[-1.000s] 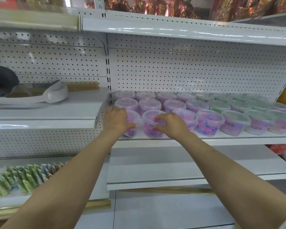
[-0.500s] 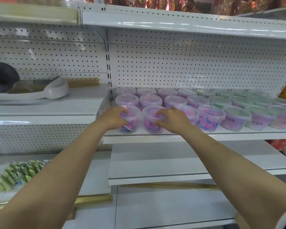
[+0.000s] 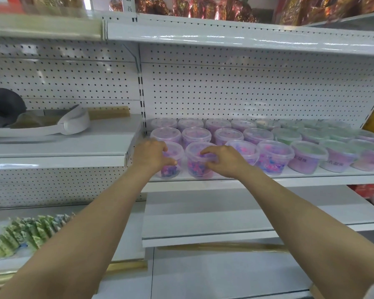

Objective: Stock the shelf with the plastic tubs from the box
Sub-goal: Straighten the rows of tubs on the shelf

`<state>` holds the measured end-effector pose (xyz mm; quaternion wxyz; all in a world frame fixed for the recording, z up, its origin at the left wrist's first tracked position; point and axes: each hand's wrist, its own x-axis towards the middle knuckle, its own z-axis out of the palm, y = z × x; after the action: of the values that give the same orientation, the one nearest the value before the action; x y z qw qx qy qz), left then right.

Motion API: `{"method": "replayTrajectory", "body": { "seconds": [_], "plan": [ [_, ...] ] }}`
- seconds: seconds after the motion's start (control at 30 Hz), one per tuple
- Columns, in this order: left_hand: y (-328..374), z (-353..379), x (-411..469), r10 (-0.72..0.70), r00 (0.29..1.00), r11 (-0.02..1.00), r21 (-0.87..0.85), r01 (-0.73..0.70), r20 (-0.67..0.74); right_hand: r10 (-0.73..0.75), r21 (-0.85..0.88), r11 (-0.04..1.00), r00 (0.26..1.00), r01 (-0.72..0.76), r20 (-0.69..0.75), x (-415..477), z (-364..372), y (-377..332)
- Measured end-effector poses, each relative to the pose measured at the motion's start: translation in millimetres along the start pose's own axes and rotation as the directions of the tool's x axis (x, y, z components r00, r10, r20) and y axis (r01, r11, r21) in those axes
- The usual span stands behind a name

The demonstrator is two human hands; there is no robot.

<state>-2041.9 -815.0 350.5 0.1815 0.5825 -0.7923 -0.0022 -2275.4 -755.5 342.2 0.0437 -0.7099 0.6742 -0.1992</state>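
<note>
Curling round the near side of the end tub (image 3: 171,169), the left hand (image 3: 150,157) is seen with its thumb laid across the tub's front wall and its fingers wrapped toward the left side, so the tub is gripped rather than merely touched. The second tub (image 3: 198,167), just to the right, is held by the right hand (image 3: 225,161): the forefinger is hooked over the lid's rim and the other fingers are bent against the right wall.

Both tubs are stood upright on the shelf (image 3: 268,177), at the left end of the front row. Their long axes are vertical, and each lies straight beyond its own hand, on the far side of the palm. The two are set just beside each other; whether their walls touch cannot be told.

Behind them a second row of tubs (image 3: 165,134) is packed close, and a further tub (image 3: 244,151) is placed just right of the right hand, so little room is offered farther back or sideways. The only free way, it is judged, is toward the near edge. A release would therefore be best made by spreading the fingers and drawing each hand straight back, the left one being the nearer to the upright post (image 3: 140,98). The box is not in view.
</note>
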Motion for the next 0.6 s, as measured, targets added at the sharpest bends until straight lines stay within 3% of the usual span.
{"method": "replayTrajectory", "body": {
  "seconds": [0.13,0.27,0.33,0.43,0.5,0.6],
  "plan": [
    [9,10,4,-0.015,0.999,0.997,0.078,0.019,-0.052,0.059,-0.036,0.997,0.99,-0.064,-0.126,5,9,-5],
    [10,12,4,-0.006,0.998,0.999,0.044,0.009,-0.065,0.006,-0.088,0.996,0.988,-0.02,-0.157,9,10,-6],
    [-1,11,4,0.016,1.0,0.999,-0.046,-0.017,-0.023,-0.036,-0.093,0.995,0.991,0.024,-0.132,7,5,1],
    [-15,3,1,0.026,0.99,0.98,-0.197,0.002,0.139,-0.024,-0.038,0.999,0.999,0.025,0.021,5,-4,11],
    [-18,-2,3,0.041,0.975,0.98,-0.2,0.003,0.218,0.004,-0.041,0.999,0.998,-0.001,0.067,6,-7,12],
    [-17,-8,4,0.067,0.964,0.989,-0.141,-0.031,0.258,0.019,-0.016,1.0,1.0,-0.019,0.017,9,-5,10]
  ]
}}
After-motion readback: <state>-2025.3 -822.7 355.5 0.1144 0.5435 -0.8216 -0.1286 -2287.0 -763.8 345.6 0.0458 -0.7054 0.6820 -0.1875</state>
